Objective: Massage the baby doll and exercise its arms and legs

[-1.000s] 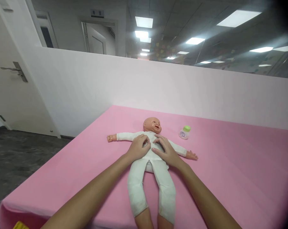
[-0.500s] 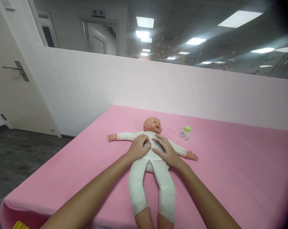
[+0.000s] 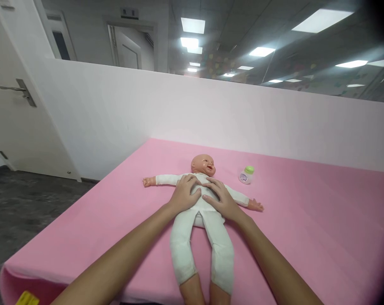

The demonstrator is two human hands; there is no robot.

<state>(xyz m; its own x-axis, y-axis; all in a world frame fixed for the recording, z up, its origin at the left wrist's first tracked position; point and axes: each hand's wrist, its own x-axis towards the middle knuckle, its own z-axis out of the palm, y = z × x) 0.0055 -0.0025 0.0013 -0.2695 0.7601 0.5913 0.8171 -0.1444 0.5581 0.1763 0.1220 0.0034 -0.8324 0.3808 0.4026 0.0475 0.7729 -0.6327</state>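
Doll [image 3: 202, 220] lies face up on pink table [image 3: 321, 228], head toward the far white partition [image 3: 211, 118], arms spread to both sides, legs toward the camera. It wears a white suit; bare feet show at the bottom edge. Left hand [image 3: 184, 195] rests palm down on doll's chest on the left side, fingers spread and slightly curled, pressing flat, nothing clamped in its grip. Right hand [image 3: 219, 197] lies palm down on the chest beside it, fingers apart and laid flat, also clamped on nothing. Fingertips of both hands nearly meet just below doll's chin. Both forearms reach in from the bottom edge. Small bottle [image 3: 246, 174] with green cap stands upright on table, right of doll's head, apart from doll's arm. White door [image 3: 17, 106] at far left, closed.
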